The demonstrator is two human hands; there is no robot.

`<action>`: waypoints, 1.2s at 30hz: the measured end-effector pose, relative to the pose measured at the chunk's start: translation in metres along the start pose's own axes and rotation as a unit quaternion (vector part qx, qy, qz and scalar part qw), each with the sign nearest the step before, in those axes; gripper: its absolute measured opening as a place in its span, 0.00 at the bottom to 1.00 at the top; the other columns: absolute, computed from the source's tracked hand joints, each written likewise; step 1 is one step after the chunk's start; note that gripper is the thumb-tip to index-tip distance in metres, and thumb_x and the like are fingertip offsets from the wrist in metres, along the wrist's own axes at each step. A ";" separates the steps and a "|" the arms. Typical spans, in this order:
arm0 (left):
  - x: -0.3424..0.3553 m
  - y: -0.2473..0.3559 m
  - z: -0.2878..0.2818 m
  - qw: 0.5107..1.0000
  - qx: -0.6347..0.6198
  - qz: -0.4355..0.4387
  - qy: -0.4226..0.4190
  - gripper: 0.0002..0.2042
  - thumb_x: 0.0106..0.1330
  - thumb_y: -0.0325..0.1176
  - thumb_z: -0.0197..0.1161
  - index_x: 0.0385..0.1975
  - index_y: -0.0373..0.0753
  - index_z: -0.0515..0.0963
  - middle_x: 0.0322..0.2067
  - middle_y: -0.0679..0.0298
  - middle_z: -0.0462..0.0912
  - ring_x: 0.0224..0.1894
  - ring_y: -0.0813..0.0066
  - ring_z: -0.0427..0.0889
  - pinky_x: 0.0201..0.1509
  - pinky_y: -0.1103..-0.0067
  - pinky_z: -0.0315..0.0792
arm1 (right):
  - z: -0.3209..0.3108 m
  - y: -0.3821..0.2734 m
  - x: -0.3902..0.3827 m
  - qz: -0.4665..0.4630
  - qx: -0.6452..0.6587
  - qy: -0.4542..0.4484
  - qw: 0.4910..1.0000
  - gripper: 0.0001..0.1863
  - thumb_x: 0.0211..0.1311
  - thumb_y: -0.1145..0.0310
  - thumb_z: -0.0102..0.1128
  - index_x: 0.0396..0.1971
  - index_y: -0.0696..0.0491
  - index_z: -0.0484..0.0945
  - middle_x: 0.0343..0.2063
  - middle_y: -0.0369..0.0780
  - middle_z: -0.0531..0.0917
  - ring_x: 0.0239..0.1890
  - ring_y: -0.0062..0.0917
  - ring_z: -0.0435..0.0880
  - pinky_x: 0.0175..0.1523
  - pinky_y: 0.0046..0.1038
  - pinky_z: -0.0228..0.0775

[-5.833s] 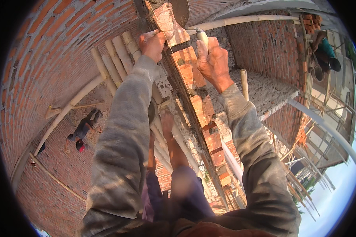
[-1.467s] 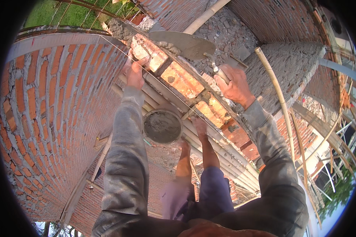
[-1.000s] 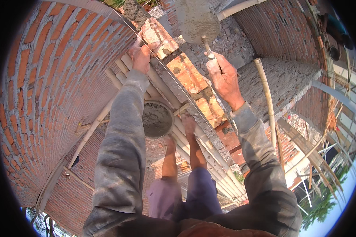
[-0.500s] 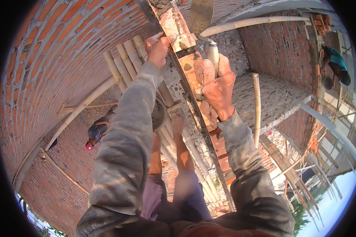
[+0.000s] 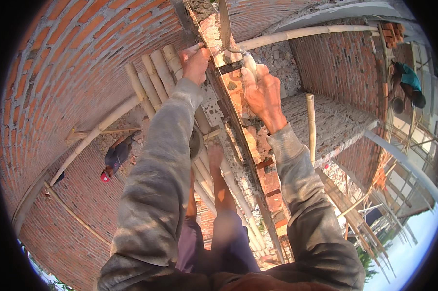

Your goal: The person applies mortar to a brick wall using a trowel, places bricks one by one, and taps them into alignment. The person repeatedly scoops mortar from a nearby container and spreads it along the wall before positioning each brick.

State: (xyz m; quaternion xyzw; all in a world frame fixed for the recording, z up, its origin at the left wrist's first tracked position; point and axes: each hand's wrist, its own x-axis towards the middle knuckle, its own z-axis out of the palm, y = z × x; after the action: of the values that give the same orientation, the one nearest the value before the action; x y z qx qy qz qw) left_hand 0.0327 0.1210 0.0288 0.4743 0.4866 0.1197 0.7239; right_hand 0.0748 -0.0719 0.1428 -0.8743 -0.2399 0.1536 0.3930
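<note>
Over the brick course's (image 5: 236, 88) right side, the right hand (image 5: 264, 94) grips a trowel (image 5: 249, 63); at its left edge the left hand (image 5: 195, 64) curls, whether pinching I cannot tell. Left of it: bamboo poles (image 5: 161, 72), then a co-worker (image 5: 118, 156).

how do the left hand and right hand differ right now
The right hand wraps the trowel handle; the left hand shows no tool and sits by the brick beside the trowel blade.
The left hand is at the brick row's left edge, the right hand at its right.
Both are bare, with greyish sleeves.
</note>
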 end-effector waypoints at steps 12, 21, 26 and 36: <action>0.001 -0.004 -0.008 0.997 -0.038 -0.054 -0.041 0.36 0.58 0.35 0.83 0.65 0.32 0.73 0.62 0.53 0.77 0.61 0.68 0.77 0.67 0.70 0.73 | 0.000 -0.001 -0.002 -0.025 -0.049 -0.004 0.998 0.17 0.76 0.63 0.62 0.35 0.64 0.76 0.24 0.60 0.84 0.29 0.58 0.87 0.33 0.49 0.76; -0.008 -0.008 -0.015 0.999 -0.031 0.019 -0.027 0.31 0.57 0.39 0.84 0.52 0.23 0.78 0.66 0.50 0.77 0.58 0.65 0.79 0.64 0.67 0.76 | -0.026 -0.031 -0.030 -0.023 0.015 0.024 0.999 0.13 0.81 0.67 0.57 0.46 0.64 0.78 0.21 0.46 0.83 0.22 0.32 0.85 0.29 0.34 0.74; -0.124 -0.056 -0.074 0.997 0.011 0.010 0.081 0.39 0.63 0.40 0.80 0.72 0.26 0.73 0.53 0.57 0.86 0.48 0.70 0.84 0.54 0.73 0.79 | 0.008 -0.056 -0.117 -0.012 0.112 -0.007 0.994 0.11 0.72 0.71 0.64 0.47 0.60 0.75 0.22 0.44 0.80 0.23 0.42 0.83 0.32 0.37 0.75; -0.222 -0.193 -0.299 0.817 0.456 -0.009 0.353 0.49 0.62 0.49 0.76 0.79 0.31 0.61 0.70 0.36 0.70 0.74 0.38 0.69 0.76 0.56 0.66 | 0.211 0.010 -0.045 0.057 0.071 0.028 0.996 0.10 0.58 0.70 0.69 0.34 0.62 0.80 0.27 0.54 0.85 0.32 0.54 0.87 0.41 0.46 0.77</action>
State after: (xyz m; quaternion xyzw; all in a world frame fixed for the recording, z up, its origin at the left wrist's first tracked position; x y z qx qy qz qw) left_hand -0.3775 0.0498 -0.0183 0.6713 0.7116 0.0366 0.2040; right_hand -0.0569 0.0277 0.0029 -0.8604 -0.1676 0.1678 0.4511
